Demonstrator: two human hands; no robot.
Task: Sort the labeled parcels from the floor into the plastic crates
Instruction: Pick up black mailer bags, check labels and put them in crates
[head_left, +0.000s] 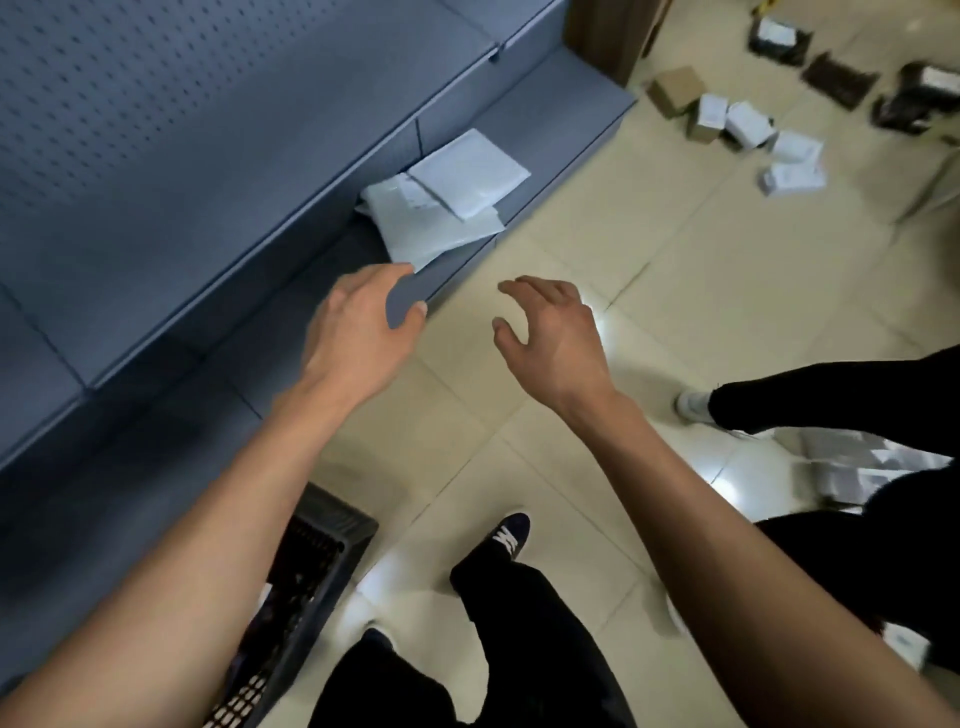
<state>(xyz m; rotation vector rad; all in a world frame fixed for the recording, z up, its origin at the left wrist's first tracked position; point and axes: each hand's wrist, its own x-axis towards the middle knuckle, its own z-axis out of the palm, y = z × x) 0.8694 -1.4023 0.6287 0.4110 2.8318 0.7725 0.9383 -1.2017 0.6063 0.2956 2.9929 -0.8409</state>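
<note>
Both your hands are empty: your left hand (363, 322) and right hand (550, 332) hover with fingers spread loosely. The white parcels (447, 197) lie on the low grey shelf (561, 104). They look light, soft and slippery; pinch one by its near edge.

Both hands, left (358, 322) and right (550, 332), outstretched, empty, fingers loose.

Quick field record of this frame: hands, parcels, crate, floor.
left hand: empty, fingers loosely curled, just short of the white parcels
right hand: empty, fingers spread, over the floor
white parcels: stacked on the grey shelf
crate: dark, on the floor under the left forearm
loose parcels: scattered on the tiled floor, top right
</note>
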